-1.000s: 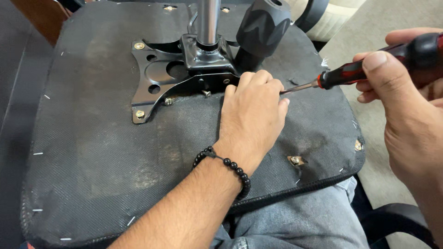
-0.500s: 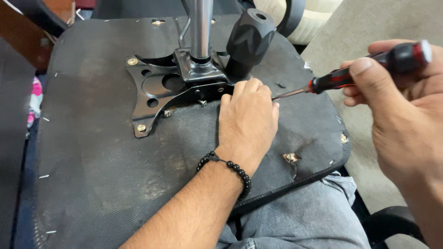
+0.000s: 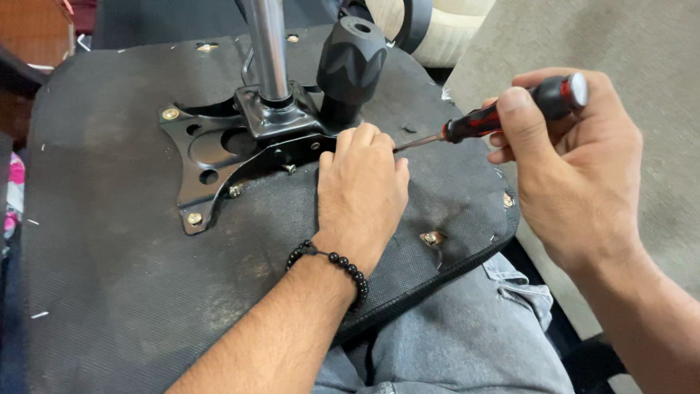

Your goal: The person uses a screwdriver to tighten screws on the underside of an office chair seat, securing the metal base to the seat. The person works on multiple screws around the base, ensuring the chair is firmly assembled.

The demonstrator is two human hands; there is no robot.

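On upturned seat base [image 3: 109, 277], left hand [image 3: 361, 193] beside plate [image 3: 211, 157], screwdriver [image 3: 503, 113] in right hand [image 3: 576, 160]

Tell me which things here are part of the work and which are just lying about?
In use:
right hand
screwdriver
left hand
metal mounting plate
upturned chair seat

Lying about:
wooden furniture
cream cushion

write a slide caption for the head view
Left hand steadies the chair mechanism plate while right hand drives a screwdriver.
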